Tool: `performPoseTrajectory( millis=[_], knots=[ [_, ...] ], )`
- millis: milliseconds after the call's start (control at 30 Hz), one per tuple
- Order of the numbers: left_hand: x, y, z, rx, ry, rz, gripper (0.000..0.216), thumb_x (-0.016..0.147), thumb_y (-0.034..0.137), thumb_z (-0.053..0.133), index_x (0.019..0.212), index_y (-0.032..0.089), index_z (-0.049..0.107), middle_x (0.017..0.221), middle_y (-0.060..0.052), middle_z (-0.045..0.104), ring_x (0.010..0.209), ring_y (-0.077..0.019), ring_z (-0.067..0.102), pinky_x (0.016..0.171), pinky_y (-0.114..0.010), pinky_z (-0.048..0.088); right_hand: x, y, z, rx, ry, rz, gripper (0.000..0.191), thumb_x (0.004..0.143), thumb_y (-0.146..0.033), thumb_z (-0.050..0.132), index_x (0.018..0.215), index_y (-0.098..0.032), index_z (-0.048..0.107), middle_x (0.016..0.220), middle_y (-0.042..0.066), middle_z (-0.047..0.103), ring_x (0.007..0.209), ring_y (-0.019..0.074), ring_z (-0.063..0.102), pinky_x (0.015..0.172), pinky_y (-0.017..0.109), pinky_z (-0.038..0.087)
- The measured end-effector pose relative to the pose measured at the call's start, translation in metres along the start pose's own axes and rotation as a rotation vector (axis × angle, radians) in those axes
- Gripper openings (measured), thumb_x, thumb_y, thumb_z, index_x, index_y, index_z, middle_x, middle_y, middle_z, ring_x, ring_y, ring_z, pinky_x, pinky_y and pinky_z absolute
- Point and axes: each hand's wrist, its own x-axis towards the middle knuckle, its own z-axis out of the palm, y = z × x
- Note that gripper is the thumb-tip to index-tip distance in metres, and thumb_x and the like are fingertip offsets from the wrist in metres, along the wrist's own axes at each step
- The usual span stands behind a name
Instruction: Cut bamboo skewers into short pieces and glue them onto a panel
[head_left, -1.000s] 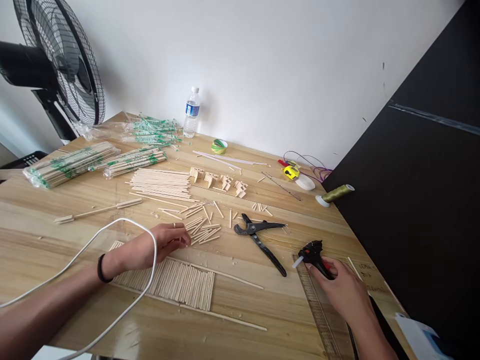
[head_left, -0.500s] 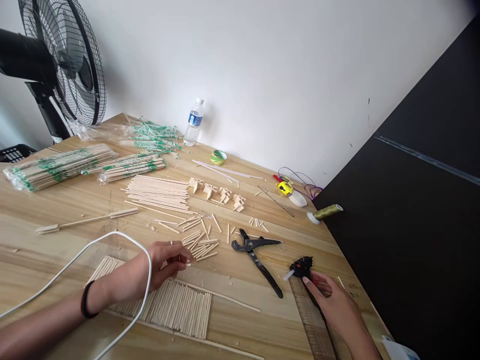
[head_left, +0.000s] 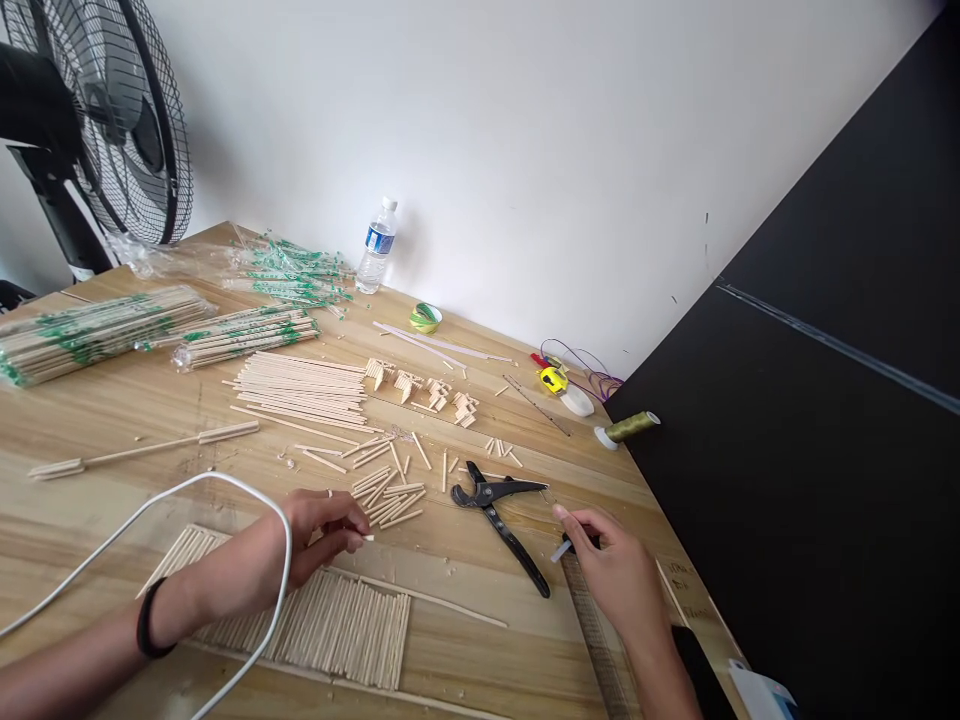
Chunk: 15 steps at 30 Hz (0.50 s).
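My left hand is closed in a pinch on a small piece of wooden stick, above the upper edge of a mat of sticks laid side by side. My right hand hovers to the right of the black pliers. Its thumb and forefinger are drawn together; whatever may be between them is too small to make out. Behind that hand is the mostly hidden glue gun, its pale glue stick poking out on the left. A ruler lies below it.
Cut sticks and a row of long sticks lie beyond my left hand. Several small stick assemblies, wrapped stick bundles, a bottle and a thread spool stand farther back. A white cable crosses my left forearm.
My right hand has left the glue gun's side and moved up and left, in front of it, fingers drawing together. My left hand keeps its pinch. The view has shifted slightly.
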Motion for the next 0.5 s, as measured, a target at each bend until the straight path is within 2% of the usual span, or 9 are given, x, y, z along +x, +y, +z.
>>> performPoseTrajectory(
  millis=[67, 133, 167, 200, 267, 400, 500],
  knots=[
    [0.001, 0.005, -0.002, 0.008, -0.011, -0.013, 0.027, 0.108, 0.034, 0.052, 0.094, 0.018, 0.067, 0.075, 0.000, 0.064, 0.063, -0.0114, 0.055, 0.061, -0.022, 0.043, 0.003, -0.009, 0.011, 0.008, -0.112, -0.080, 0.057, 0.087, -0.068, 0.061, 0.119, -0.022, 0.076, 0.136, 0.014, 0.073, 0.130, 0.0337, 0.066, 0.111, 0.045, 0.050],
    [0.003, 0.011, -0.004, 0.033, -0.022, -0.027, 0.027, 0.107, 0.036, 0.053, 0.093, 0.018, 0.067, 0.075, 0.000, 0.064, 0.065, -0.0119, 0.055, 0.062, -0.022, 0.042, 0.007, -0.015, 0.020, -0.056, -0.253, -0.124, 0.078, 0.079, -0.062, 0.073, 0.146, -0.024, 0.062, 0.160, 0.013, 0.055, 0.151, 0.0364, 0.048, 0.123, 0.052, 0.038],
    [0.003, 0.013, -0.005, 0.041, -0.026, -0.037, 0.027, 0.107, 0.037, 0.053, 0.092, 0.018, 0.067, 0.074, 0.001, 0.063, 0.065, -0.0121, 0.054, 0.062, -0.022, 0.042, 0.009, -0.017, 0.023, -0.100, -0.317, -0.134, 0.088, 0.075, -0.058, 0.078, 0.153, -0.024, 0.055, 0.165, 0.014, 0.049, 0.155, 0.0379, 0.042, 0.125, 0.055, 0.034],
    [0.004, 0.015, -0.006, 0.039, -0.030, -0.054, 0.027, 0.106, 0.037, 0.053, 0.093, 0.018, 0.066, 0.074, 0.001, 0.062, 0.065, -0.0123, 0.054, 0.062, -0.022, 0.042, 0.012, -0.019, 0.025, -0.142, -0.370, -0.140, 0.092, 0.074, -0.055, 0.080, 0.157, -0.024, 0.051, 0.166, 0.014, 0.046, 0.155, 0.0390, 0.039, 0.126, 0.056, 0.032],
    [0.004, 0.018, -0.008, 0.006, -0.029, -0.093, 0.026, 0.106, 0.037, 0.052, 0.094, 0.018, 0.065, 0.074, 0.001, 0.061, 0.065, -0.0124, 0.054, 0.061, -0.022, 0.042, 0.018, -0.024, 0.025, -0.186, -0.431, -0.157, 0.092, 0.074, -0.049, 0.081, 0.157, -0.024, 0.051, 0.162, 0.015, 0.048, 0.151, 0.0387, 0.045, 0.125, 0.055, 0.035],
    [0.002, 0.022, -0.007, -0.096, -0.033, -0.152, 0.023, 0.105, 0.037, 0.052, 0.098, 0.018, 0.063, 0.078, 0.001, 0.060, 0.070, -0.0134, 0.057, 0.064, -0.023, 0.046, 0.024, -0.032, 0.021, -0.183, -0.462, -0.220, 0.068, 0.081, -0.044, 0.075, 0.145, -0.027, 0.061, 0.140, 0.010, 0.061, 0.131, 0.0311, 0.063, 0.114, 0.045, 0.048],
    [0.001, 0.027, -0.007, -0.142, -0.054, -0.177, 0.026, 0.106, 0.040, 0.052, 0.097, 0.018, 0.061, 0.079, 0.001, 0.059, 0.071, -0.0135, 0.057, 0.066, -0.024, 0.047, 0.025, -0.035, 0.018, -0.192, -0.413, -0.256, 0.051, 0.084, -0.033, 0.067, 0.134, -0.024, 0.066, 0.128, 0.010, 0.063, 0.121, 0.0299, 0.067, 0.110, 0.045, 0.051]
  ],
)
